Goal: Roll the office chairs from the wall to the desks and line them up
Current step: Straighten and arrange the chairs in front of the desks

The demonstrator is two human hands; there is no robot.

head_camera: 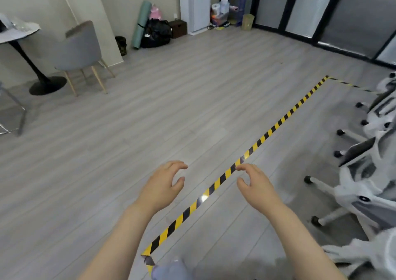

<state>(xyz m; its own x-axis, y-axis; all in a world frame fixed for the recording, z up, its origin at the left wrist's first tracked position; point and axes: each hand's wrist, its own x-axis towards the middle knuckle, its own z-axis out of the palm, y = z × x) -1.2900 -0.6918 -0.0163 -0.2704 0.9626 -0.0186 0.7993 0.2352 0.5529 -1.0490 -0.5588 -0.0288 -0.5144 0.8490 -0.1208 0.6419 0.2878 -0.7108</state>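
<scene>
- A grey wood-plank floor [171, 108] filled nearly the whole view, bare across its middle.
- White office chairs [368, 172] with grey mesh and black castors were crowded together along the right edge, only partly in view (I could not count them for sure), well apart from both my hands.
- A strip of yellow-and-black hazard tape [267, 133] ran diagonally over the floor from near my feet toward the far right, then turned a corner toward the chairs.
- A grey padded chair on pale wooden legs [80, 52] stood at far left, just beside a round table on a black pedestal [19, 34].
- A rolled green mat [140, 24] leaned on the far wall, next to a black bag [157, 33] and a small dark chest [178, 29].
- My left hand [162, 185] was stretched out in front of me, fingers curled loosely apart, gripping nothing.
- My right hand [256, 185] was held out beside it, over the tape line, fingers likewise loosely curled and empty.
</scene>
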